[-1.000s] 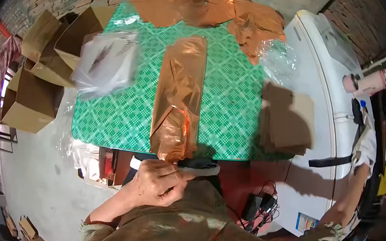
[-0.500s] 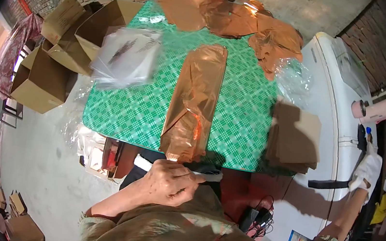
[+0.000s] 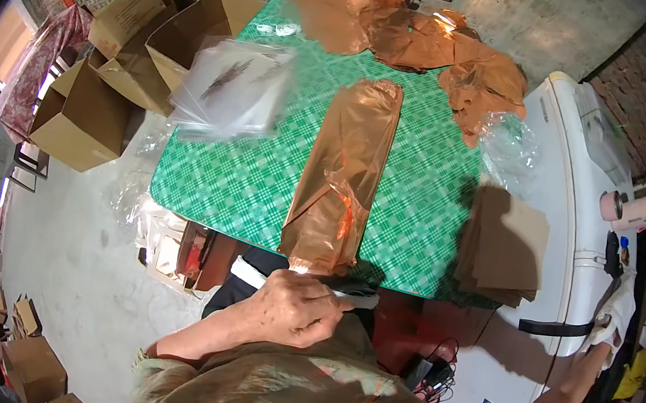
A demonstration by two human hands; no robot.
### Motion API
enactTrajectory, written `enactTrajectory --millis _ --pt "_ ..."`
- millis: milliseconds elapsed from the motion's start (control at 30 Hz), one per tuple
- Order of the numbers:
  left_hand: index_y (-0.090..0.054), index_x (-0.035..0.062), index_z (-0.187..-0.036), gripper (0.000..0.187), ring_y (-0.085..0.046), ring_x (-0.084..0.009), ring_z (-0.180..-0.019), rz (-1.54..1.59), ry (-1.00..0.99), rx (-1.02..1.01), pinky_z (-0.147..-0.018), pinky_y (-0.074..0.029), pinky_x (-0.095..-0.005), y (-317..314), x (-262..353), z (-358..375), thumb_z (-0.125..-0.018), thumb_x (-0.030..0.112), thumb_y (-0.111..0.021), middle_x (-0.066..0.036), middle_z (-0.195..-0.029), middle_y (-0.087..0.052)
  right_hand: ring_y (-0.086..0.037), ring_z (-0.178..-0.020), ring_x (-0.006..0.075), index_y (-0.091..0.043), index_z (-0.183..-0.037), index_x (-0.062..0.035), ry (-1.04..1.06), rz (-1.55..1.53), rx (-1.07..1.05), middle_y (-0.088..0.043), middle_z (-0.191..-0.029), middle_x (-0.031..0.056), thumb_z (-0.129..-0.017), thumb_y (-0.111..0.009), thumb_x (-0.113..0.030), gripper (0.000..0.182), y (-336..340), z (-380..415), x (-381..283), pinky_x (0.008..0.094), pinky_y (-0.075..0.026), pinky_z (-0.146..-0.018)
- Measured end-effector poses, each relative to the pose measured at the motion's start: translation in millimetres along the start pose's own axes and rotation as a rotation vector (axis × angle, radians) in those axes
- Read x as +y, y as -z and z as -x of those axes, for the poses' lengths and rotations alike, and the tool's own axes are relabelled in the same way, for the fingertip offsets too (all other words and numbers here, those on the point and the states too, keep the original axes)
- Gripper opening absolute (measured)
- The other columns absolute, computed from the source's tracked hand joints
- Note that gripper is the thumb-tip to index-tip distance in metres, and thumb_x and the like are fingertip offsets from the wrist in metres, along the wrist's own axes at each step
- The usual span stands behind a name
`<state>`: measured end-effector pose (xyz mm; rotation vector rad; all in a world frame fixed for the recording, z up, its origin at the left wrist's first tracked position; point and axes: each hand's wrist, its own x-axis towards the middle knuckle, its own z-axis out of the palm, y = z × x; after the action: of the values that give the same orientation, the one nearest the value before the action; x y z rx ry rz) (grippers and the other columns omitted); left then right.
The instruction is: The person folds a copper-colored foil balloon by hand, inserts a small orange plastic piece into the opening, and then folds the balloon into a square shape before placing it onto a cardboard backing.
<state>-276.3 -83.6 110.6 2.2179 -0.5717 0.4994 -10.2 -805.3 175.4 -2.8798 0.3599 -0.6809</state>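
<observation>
A long copper-coloured foil bag (image 3: 343,172) lies lengthwise on the green checked table (image 3: 420,206). My left hand (image 3: 297,308) is closed just below the bag's near end, at the table's front edge; what its fingers hold is hidden. At the far right, my right hand (image 3: 611,321) reaches over a white appliance. White cloth or a glove covers it, so its fingers cannot be made out. A black strap (image 3: 555,329) extends left from beside it. Brown paper sheets (image 3: 501,241) are stacked at the table's right edge, and clear plastic sleeves (image 3: 235,92) lie at the left.
Crumpled copper foil (image 3: 418,39) covers the table's back edge, with clear plastic (image 3: 508,140) to its right. Open cardboard boxes (image 3: 85,117) stand at the left. The white appliance (image 3: 560,167) borders the right side, with a pink container (image 3: 641,212) beyond. Black cables (image 3: 439,372) lie below.
The camera view has turned slightly, so the table and its contents appear farther right. My left hand remains closed by the bag's near end. My right hand is still at the far right.
</observation>
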Motion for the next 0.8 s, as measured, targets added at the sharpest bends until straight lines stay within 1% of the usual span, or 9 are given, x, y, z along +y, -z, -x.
enactTrajectory --millis 333,533,633,800 --pt "-0.08 0.0031 -0.088 0.011 -0.068 -0.0194 -0.058 0.03 -0.011 -0.018 -0.052 -0.057 -0.0351 -3 -3 -6 -0.084 0.009 -0.072 -0.007 -0.069 -0.071 -0.063 -0.1 0.0234 -0.066 -0.126 -0.0025 -0.014 0.003 0.004 -0.068 -0.11 0.0143 -0.104 -0.059 -0.03 0.036 5 2 -7 0.0364 -0.05 -0.084" --pt "-0.081 0.0046 -0.087 0.01 -0.069 -0.018 -0.059 0.06 -0.052 -0.082 -0.053 -0.058 -0.0336 -3 -8 -21 -0.085 0.009 -0.072 -0.007 -0.07 -0.073 -0.063 -0.099 0.0221 -0.066 -0.126 -0.0024 -0.019 0.025 0.011 -0.068 -0.108 0.0134 -0.105 -0.059 -0.031 0.036 5 0 -9 0.0358 -0.051 -0.082" --pt "-0.08 0.0049 -0.086 0.008 -0.069 -0.0177 -0.059 0.087 -0.092 -0.071 -0.054 -0.057 -0.0331 -11 -12 -25 -0.085 0.008 -0.073 -0.007 -0.071 -0.073 -0.063 -0.098 0.0215 -0.066 -0.125 -0.0024 -0.024 0.042 0.008 -0.068 -0.107 0.013 -0.105 -0.059 -0.031 0.036 8 3 -11 0.0354 -0.051 -0.081" --pt "-0.08 0.0052 -0.09 0.009 -0.07 -0.0183 -0.061 0.146 -0.088 -0.13 -0.056 -0.058 -0.0334 -21 -16 -30 -0.084 0.007 -0.073 -0.006 -0.072 -0.073 -0.063 -0.097 0.0204 -0.066 -0.125 -0.0023 -0.023 0.064 0.007 -0.068 -0.106 0.0122 -0.105 -0.059 -0.032 0.036 12 7 -10 0.0349 -0.051 -0.079"
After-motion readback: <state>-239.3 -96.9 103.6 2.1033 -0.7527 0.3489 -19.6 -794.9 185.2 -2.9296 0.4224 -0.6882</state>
